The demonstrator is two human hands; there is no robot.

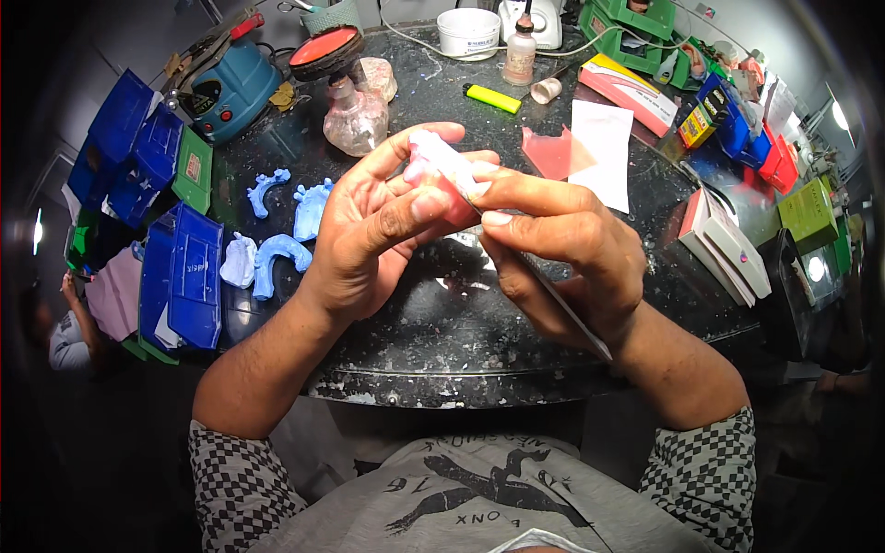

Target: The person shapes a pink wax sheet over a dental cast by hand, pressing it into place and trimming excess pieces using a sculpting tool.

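Observation:
My left hand (355,230) is closed round a dental model (441,166), white with glossy pink wax on it, raised above the dark worktop. My right hand (585,240) pinches a thin metal wax carver (570,309) like a pen. The carver's tip meets the model's right edge, close to my right fingertips, which also seem to touch the model. Its shaft slopes down toward my right wrist. My left fingers hide part of the model's underside. Left of my left hand lie several light-blue dental pieces (281,263), some arch-shaped.
Behind my hands stand a glass spirit burner (355,124), a round dish of red wax (324,46), a yellow-green lighter (492,98) and a dropper bottle (520,55). A pink wax sheet (548,152) touches white paper (608,175). Blue bins (184,276) line the left, boxes (724,244) the right.

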